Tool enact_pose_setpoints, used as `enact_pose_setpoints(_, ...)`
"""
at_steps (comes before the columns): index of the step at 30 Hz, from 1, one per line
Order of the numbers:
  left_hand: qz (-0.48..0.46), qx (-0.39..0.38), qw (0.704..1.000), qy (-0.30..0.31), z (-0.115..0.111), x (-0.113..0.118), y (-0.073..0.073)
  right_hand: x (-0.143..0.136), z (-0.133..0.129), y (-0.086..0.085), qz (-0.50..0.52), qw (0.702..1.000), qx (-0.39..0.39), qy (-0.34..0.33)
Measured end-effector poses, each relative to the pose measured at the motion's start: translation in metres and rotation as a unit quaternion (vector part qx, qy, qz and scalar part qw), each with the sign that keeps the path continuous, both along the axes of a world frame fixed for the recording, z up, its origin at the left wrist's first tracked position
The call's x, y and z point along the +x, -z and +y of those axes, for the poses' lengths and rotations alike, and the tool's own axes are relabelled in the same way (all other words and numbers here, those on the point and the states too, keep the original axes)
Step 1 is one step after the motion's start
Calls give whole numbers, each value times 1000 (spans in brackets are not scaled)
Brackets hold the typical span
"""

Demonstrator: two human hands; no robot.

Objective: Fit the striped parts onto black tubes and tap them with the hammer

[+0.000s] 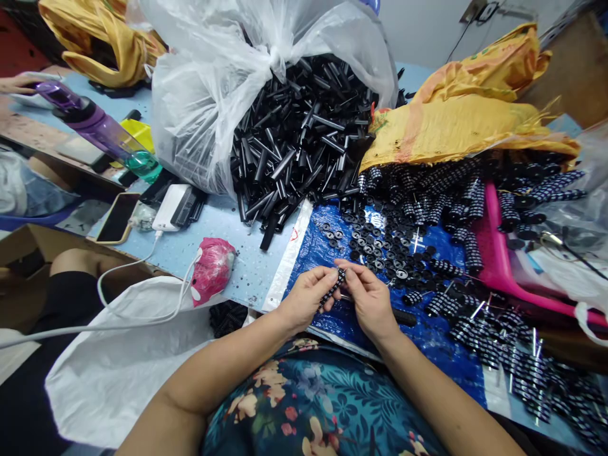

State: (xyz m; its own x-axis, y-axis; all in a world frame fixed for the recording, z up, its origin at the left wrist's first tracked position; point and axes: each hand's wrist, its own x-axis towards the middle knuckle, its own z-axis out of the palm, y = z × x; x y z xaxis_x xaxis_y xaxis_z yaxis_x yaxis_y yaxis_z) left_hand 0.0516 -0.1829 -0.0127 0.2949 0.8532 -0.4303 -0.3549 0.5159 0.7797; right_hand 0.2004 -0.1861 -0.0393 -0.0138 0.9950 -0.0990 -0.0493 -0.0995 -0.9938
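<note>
My left hand (306, 296) is closed around a small black cylinder with white spots (331, 288), held low over a blue plastic sheet (318, 237). At the cylinder's upper end, my right hand (373, 303) pinches with thumb and forefinger; whether a smaller part sits between them is hidden. Under my right hand lies a tool with a black handle (403, 316). Just beyond both hands, many small round black caps (380, 247) are scattered on the sheet. Similar spotted cylinders, several with metal pins, form a heap (494, 335) to the right.
A clear plastic bag (194, 120) spills plain black tubes (304, 139) at the back. Yellow sacks (456, 126) and a pink tray (498, 247) stand right. Leftward are a pink wrapped bundle (213, 269), cabled power bank (173, 206), phone (118, 218), purple bottle (95, 130) and another person's hand (21, 83).
</note>
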Motion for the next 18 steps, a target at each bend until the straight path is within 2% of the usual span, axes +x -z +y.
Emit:
enact_pose_setpoints(2, -31, -11, 999, -23, 0, 2, 1, 6, -3, 0, -124, 984, 119, -40)
enact_pose_setpoints(5, -47, -11, 998, -41, -2, 8, 3, 13, -4, 1, -272, 911, 282, -127)
enact_pose_setpoints(7, -13, 24, 999, -18, -2, 8, 3, 14, -5, 1, -315, 879, 330, -141)
enact_pose_setpoints(10, 148, 145, 978, 14, 7, -13, -4, 17, -5, -1, -329, 868, 347, -134)
enact_pose_setpoints(12, 272, 201, 941, -25, 20, -42, -10, 22, -7, -4, -322, 874, 340, -132)
enact_pose_setpoints(14, 397, 212, 888, -96, 40, -75, -12, 27, -9, -8, -311, 886, 321, -125)
enact_pose_setpoints(15, 497, 214, 835, -105, 50, -91, -11, 28, -10, -9, -305, 891, 312, -123)
enact_pose_setpoints(16, 574, 204, 788, -92, 59, -103, -8, 27, -10, -10, -298, 895, 306, -125)
enact_pose_setpoints(18, 661, 176, 728, -41, 73, -120, -2, 24, -12, -11, -284, 897, 304, -149)
